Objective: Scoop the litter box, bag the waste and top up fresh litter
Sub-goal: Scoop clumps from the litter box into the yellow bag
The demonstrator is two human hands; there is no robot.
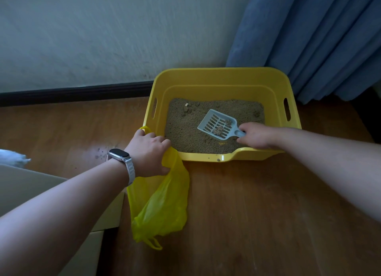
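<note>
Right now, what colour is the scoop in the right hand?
The scoop is pale grey-blue, with slots; the head view shows it best.

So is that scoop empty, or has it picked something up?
Not empty. The scoop carries two small clumps on its slotted blade, above the litter; the right hand grips its handle.

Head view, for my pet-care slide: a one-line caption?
Right hand holds a scoop with clumps in the litter box; left hand grips a yellow bag.
</note>
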